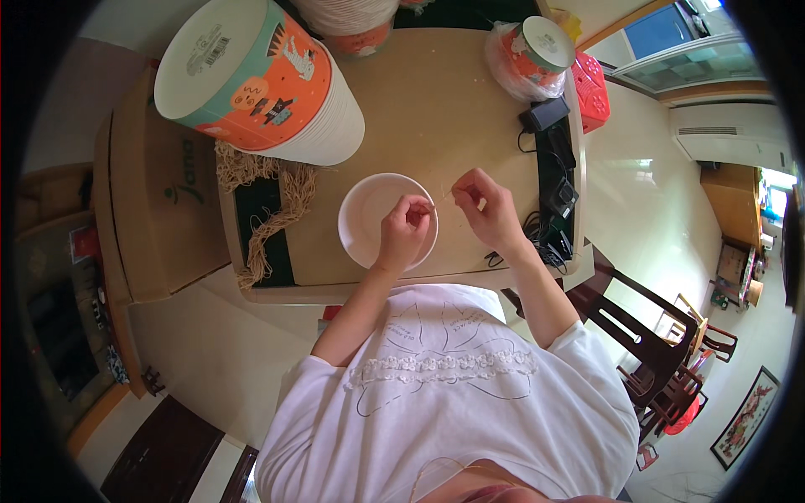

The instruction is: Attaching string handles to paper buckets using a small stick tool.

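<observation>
A white round paper tub (360, 220) stands on the tabletop in front of me with its mouth up. My left hand (404, 233) is over its right side, thumb and fingers pinched together; whatever lies between them is too small to name. Just right of the tub, my right hand (488, 210) is raised with its fingers closed in a pinch. A fine tan strand (445, 194) shows faintly at its fingertips, in the gap between my hands. To the left, a long bundle of crinkled tan paper strands (289, 201) trails over the table's dark green edge.
A tall stack of upturned paper tubs (281, 92), the outermost printed orange and teal, leans at the far left. More wrapped tubs (537, 57) sit far right. Black adapters and cables (558, 197) line the right edge. A cardboard box (168, 210) stands left of the table (419, 101).
</observation>
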Motion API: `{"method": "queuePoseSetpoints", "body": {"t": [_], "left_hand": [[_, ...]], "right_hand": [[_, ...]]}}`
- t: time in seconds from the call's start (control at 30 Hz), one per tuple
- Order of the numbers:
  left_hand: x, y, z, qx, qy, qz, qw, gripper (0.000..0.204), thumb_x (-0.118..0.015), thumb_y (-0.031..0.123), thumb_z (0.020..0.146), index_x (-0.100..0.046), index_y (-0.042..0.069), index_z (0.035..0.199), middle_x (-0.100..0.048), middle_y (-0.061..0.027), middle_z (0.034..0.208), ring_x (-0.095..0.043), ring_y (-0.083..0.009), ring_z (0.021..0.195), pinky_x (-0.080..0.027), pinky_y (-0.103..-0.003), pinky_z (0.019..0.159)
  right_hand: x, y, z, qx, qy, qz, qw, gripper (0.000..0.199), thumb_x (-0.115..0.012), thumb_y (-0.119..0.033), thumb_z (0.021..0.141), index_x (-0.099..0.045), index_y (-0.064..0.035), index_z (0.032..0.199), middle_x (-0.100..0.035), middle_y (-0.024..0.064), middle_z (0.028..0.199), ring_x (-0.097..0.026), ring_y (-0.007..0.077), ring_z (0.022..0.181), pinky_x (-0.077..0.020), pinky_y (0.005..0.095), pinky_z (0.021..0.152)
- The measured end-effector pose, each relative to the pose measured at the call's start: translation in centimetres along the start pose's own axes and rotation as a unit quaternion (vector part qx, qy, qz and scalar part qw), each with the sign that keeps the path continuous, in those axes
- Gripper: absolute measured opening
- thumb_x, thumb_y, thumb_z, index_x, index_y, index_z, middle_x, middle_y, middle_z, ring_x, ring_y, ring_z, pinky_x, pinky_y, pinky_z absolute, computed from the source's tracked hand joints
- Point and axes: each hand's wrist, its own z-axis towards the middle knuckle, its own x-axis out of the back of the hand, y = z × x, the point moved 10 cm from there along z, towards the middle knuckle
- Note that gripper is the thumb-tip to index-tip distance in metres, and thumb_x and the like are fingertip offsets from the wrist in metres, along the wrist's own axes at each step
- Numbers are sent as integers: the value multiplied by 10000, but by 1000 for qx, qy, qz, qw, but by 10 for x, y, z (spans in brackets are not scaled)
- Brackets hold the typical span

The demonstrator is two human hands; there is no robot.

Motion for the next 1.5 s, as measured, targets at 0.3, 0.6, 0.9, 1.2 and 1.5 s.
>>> {"method": "queuePoseSetpoints", "body": {"t": [0.3, 0.6, 0.9, 1.2, 1.5], "left_hand": [[12, 6, -5, -19, 28, -42, 999, 193, -597, 27, 799, -563, 51, 988, -594, -18, 765, -584, -99, 684, -486, -247, 656], [38, -10, 5, 19, 93, -88, 992, 188, -569, -20, 833, -540, 46, 1006, -551, -13, 831, -547, -81, 731, -473, -216, 654], [1, -15, -23, 45, -40, 144, 988, 454, -736, 181, 719, -463, 61, 1061, -604, -98, 859, -627, -239, 752, -516, -373, 678], [1, 5, -43, -72, -119, 346, 928, 88, -651, 117, 764, -579, 86, 804, -571, -63, 825, -601, -270, 790, -507, -420, 649], [-7, 33, -20, -117, -13, 162, 980, 151, -705, 85, 755, -653, 74, 897, -592, -61, 823, -604, -220, 735, -504, -327, 637]], "right_hand": [[2, 0, 2, -12, -10, -21, 1000, 48, -587, -36, 860, -557, -7, 884, -604, 76, 740, -546, 125, 628, -455, 248, 587], [6, 19, 0, -33, 22, 10, 999, 36, -584, -32, 854, -551, -22, 861, -572, 33, 728, -485, 108, 640, -407, 234, 599], [-3, 13, -18, -61, -89, -67, 992, 41, -582, -47, 845, -547, -26, 854, -581, 53, 743, -535, 144, 681, -414, 255, 617], [18, -5, -20, -13, -62, -61, 996, 51, -598, -32, 833, -556, -34, 862, -573, 45, 764, -533, 149, 720, -409, 268, 656], [2, -24, -23, 21, -102, -59, 993, 51, -597, -20, 822, -555, -31, 849, -573, 59, 766, -546, 174, 720, -427, 287, 659]]}}
